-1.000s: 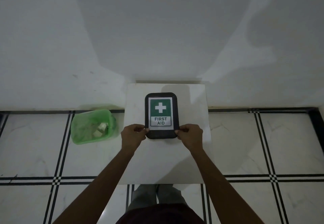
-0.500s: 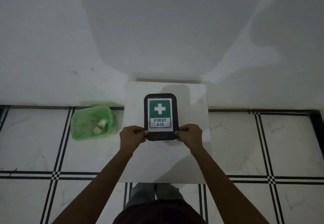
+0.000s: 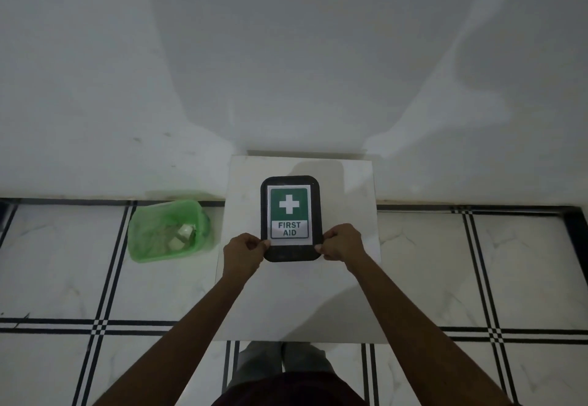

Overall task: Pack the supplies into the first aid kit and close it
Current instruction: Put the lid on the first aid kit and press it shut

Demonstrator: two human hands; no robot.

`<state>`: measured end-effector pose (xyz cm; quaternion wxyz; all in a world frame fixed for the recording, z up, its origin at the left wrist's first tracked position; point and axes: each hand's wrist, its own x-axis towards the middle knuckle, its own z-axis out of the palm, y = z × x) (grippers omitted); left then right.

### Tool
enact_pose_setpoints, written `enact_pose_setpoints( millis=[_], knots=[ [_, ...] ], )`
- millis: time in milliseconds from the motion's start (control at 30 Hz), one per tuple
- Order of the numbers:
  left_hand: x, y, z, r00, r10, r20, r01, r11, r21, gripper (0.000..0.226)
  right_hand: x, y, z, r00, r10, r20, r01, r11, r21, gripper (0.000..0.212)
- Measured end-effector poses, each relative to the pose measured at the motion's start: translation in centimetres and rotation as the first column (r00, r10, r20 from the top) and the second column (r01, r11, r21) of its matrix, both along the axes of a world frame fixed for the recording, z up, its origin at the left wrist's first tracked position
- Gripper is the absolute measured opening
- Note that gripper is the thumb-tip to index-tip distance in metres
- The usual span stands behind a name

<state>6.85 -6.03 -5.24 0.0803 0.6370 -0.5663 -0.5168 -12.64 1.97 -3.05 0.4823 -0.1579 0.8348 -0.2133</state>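
Nearest to us, our two bare arms reach forward over a white board [image 3: 299, 304] that lies on the tiled floor [image 3: 477, 278]. Our left hand [image 3: 243, 254] is closed on the near left corner of the first aid kit [image 3: 290, 218], thumb on top. Our right hand [image 3: 342, 243] is closed in the same way on the near right corner. The kit is black, its lid is shut, and it sits on the far half of the board with the green cross label facing up. To the left, apart from the board, a green basket [image 3: 149, 246] stands on the floor with some small white packets [image 3: 184, 231] inside. Behind all this is a plain white wall [image 3: 286, 55].
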Motion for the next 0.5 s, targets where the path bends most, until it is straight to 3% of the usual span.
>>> enact_pose_setpoints(
  millis=[100,200,333,500],
  knots=[
    [-0.9,0.1,-0.5,0.999,-0.048,0.008,0.049,0.992,-0.120,0.042,-0.1,-1.3,0.4,0.993,0.009,-0.118,-0.026,0.990,-0.142,0.030],
    [-2.8,-0.7,-0.2,1.000,0.015,0.005,-0.013,0.981,-0.193,0.044,0.8,-2.2,-0.3,0.968,-0.192,-0.163,0.144,0.954,-0.264,0.028],
    [-5.1,-1.8,-0.6,0.999,0.041,0.025,-0.035,0.979,-0.199,0.040,1.8,-2.8,-1.5,0.935,-0.282,-0.217,0.202,0.923,-0.327,0.025],
    [-5.2,-1.6,-2.2,0.998,0.026,0.060,-0.005,0.946,-0.324,0.037,1.7,-3.2,-2.5,0.926,-0.255,-0.277,0.159,0.932,-0.325,0.022]
  ],
)
